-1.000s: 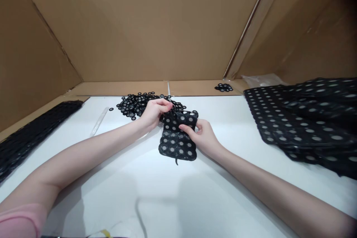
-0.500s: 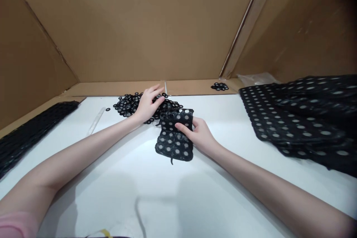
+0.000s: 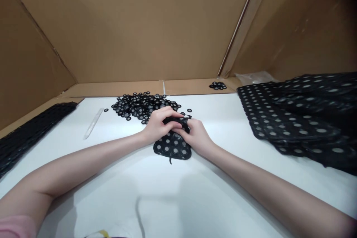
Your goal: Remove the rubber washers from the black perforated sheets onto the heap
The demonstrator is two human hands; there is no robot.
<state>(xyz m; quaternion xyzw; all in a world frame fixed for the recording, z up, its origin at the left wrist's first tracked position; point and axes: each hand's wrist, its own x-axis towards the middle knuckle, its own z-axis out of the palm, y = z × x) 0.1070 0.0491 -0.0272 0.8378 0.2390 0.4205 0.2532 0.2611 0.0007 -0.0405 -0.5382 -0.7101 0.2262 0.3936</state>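
Note:
A small black sheet with grey dots (image 3: 173, 147) lies on the white table in the middle, its upper part bunched up. My left hand (image 3: 161, 124) pinches the upper left of this sheet. From the right side my right hand (image 3: 195, 134) grips its upper right, the fingertips of both hands close together. Just behind my left hand spreads a heap of small black rings with grey centres (image 3: 136, 105). The sheet's far edge is partly hidden by my fingers.
Large dotted black sheets (image 3: 292, 119) cover the right side, with clear plastic (image 3: 255, 77) behind. A clear strip (image 3: 93, 123) and dark stack (image 3: 36, 130) lie left. More rings (image 3: 218, 85) sit near the cardboard wall (image 3: 145, 26).
My left hand has moved from over the ring heap down and right onto the sheet and closed on it. The sheet's upper part is now bunched between both hands.

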